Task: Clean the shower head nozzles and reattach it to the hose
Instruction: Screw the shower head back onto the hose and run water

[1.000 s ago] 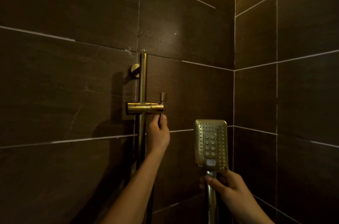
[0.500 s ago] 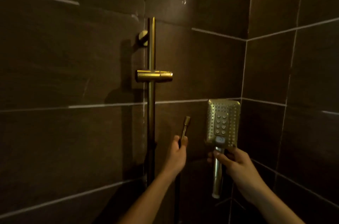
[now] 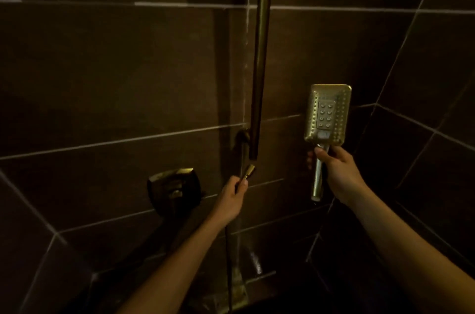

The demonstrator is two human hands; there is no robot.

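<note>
A gold rectangular shower head [image 3: 327,114] is held upright at the right, its nozzle face toward me. My right hand [image 3: 338,174] grips its handle just below the head; the handle's free lower end [image 3: 315,196] hangs apart from the hose. My left hand [image 3: 232,196] grips the dark hose [image 3: 227,262] just below its gold end nut [image 3: 248,171], which points up and right, near the bottom of the slide rail. The hose drops straight down from my left hand.
A gold vertical slide rail [image 3: 261,61] runs down the dark tiled wall, ending at a wall bracket [image 3: 243,136]. A mixer valve handle [image 3: 174,186] sticks out of the wall left of my left hand. The wall corner [image 3: 375,105] lies to the right.
My view has tilted down, so the sliding holder has left the frame. My left hand has brought the hose end down from the holder to below the rail; the shower head stays in my right hand.
</note>
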